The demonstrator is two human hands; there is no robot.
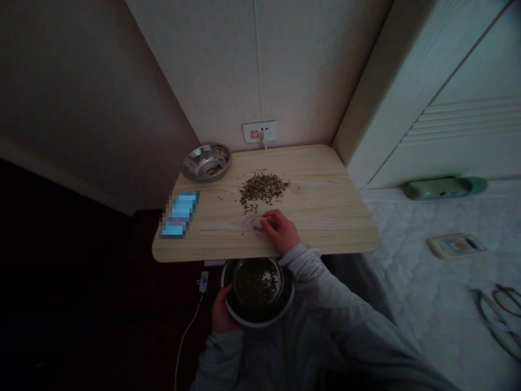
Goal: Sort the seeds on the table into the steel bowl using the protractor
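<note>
My left hand [222, 309] grips the side of a steel bowl [256, 324] held below the table's near edge. Dark green grains lie inside the bowl. My right hand [279, 231] rests on the pale wooden tabletop [321, 217], its fingers pinching a translucent plastic piece [249, 224] with a few grains on it. A loose pile of the same small grains [264, 189] lies just beyond those fingers, not touching them.
A shallow steel dish [205, 145] stands at the table's back left corner, and a phone [180, 214] with a blurred screen lies at the left edge. Walls meet behind the table, with a wall socket [259, 131] above it. A quilted bed [423, 282] lies to the right.
</note>
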